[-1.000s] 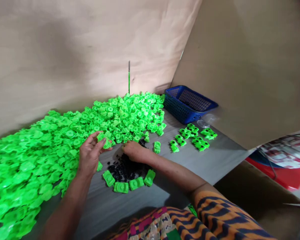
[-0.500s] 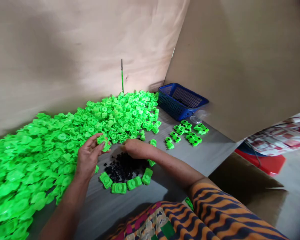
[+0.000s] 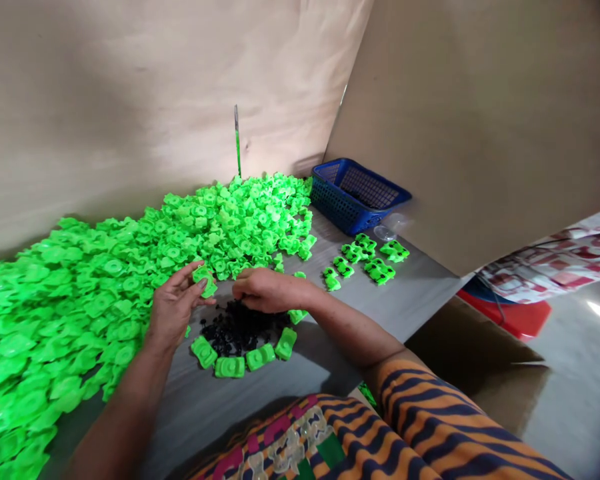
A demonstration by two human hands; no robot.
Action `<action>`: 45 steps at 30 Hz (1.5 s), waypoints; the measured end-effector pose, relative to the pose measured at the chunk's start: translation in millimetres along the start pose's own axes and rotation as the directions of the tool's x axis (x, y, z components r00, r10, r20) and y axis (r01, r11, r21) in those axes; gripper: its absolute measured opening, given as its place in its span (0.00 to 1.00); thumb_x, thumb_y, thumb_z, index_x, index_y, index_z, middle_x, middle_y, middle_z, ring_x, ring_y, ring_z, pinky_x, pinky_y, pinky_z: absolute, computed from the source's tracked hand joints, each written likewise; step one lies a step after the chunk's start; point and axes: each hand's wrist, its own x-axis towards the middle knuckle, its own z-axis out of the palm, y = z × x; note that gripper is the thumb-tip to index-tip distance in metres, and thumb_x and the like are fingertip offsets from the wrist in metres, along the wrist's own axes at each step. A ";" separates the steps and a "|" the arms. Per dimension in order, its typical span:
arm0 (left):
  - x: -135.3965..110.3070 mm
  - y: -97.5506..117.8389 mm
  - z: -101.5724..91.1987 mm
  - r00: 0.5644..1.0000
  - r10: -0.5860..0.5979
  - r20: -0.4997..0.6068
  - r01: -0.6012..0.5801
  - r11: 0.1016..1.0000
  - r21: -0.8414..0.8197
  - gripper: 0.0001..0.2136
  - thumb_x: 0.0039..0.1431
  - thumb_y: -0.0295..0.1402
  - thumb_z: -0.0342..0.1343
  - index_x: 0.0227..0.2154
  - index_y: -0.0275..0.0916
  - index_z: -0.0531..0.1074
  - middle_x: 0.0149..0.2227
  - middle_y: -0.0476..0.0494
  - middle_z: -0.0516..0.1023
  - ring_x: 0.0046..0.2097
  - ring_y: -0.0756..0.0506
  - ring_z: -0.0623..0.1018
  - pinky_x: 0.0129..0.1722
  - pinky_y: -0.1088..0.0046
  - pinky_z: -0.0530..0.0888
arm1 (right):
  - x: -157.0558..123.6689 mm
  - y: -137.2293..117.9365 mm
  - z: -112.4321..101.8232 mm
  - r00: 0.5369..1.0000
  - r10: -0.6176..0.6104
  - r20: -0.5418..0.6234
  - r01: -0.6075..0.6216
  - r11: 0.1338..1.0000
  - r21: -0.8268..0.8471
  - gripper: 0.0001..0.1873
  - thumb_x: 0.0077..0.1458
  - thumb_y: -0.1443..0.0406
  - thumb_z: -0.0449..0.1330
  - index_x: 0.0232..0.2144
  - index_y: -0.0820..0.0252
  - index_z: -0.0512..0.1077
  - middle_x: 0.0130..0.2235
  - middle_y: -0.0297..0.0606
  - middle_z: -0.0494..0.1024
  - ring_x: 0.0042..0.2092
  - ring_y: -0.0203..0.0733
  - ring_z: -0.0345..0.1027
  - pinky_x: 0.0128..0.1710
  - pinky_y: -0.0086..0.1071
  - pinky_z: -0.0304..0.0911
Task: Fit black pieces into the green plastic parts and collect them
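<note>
Between the thumb and fingers of my left hand [image 3: 171, 308] is a small green toy car body [image 3: 205, 281], held up beside the heap. My right hand [image 3: 263, 289] hovers at the back edge of a pile of small black wheel-and-axle pieces [image 3: 233, 331]. Its fingers are curled together, and whatever may be in them is hidden. Several loose green car bodies [image 3: 229, 367] lie in an arc along the pile's near and right sides. A large heap of the same green bodies [image 3: 125, 287] spreads across the left and back of the table.
Right of my forearm sit several green cars with black wheels [image 3: 379, 271]. Behind them is a blue mesh basket [image 3: 350, 219] with dark pieces inside, and clear round plastic [image 3: 385, 232] beside it. Tan boards [image 3: 430, 120] wall the table. An open cardboard box [image 3: 480, 360] stands below, right.
The whole view has shifted slightly, moving everything up and left. My right hand has come a little closer to my left, which still holds the green car body.
</note>
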 end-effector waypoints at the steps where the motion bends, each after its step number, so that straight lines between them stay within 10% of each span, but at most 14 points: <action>1: 0.1 -0.4 0.4 1.000 -0.001 -0.001 0.001 1.000 -0.006 0.35 0.31 0.44 0.79 0.46 0.36 0.81 0.30 0.49 0.79 0.32 0.45 0.81 0.26 0.72 0.80 | -1.3 -0.3 -1.0 1.000 -0.022 -0.022 0.023 0.999 0.040 0.09 0.58 0.77 0.57 0.34 0.64 0.74 0.35 0.40 0.77 0.40 0.41 0.67 0.42 0.31 0.61; 7: -1.8 -4.9 2.9 0.999 -0.037 0.033 0.039 0.997 -0.071 0.32 0.34 0.42 0.79 0.47 0.37 0.81 0.23 0.54 0.74 0.30 0.46 0.81 0.27 0.72 0.81 | -6.5 -0.6 -5.2 0.983 -0.064 -0.172 0.109 0.958 0.265 0.07 0.58 0.75 0.57 0.34 0.63 0.73 0.33 0.36 0.74 0.38 0.36 0.66 0.39 0.28 0.61; 18: -5.4 -13.0 8.2 0.981 -0.168 0.100 0.184 0.967 -0.176 0.33 0.34 0.39 0.79 0.48 0.37 0.80 0.26 0.50 0.81 0.31 0.45 0.83 0.31 0.68 0.83 | 8.7 15.7 12.8 0.856 0.309 -0.415 0.105 0.682 0.724 0.03 0.51 0.67 0.60 0.32 0.60 0.70 0.29 0.28 0.71 0.30 0.31 0.63 0.33 0.26 0.59; 45: -11.7 -7.6 12.5 0.985 -0.091 0.148 0.110 0.986 -0.125 0.31 0.37 0.29 0.71 0.51 0.38 0.79 0.24 0.57 0.71 0.29 0.50 0.76 0.39 0.64 0.83 | 27.2 18.6 39.6 0.734 0.450 -0.509 0.171 0.602 0.780 0.19 0.49 0.52 0.72 0.32 0.57 0.72 0.29 0.30 0.75 0.33 0.35 0.68 0.38 0.32 0.67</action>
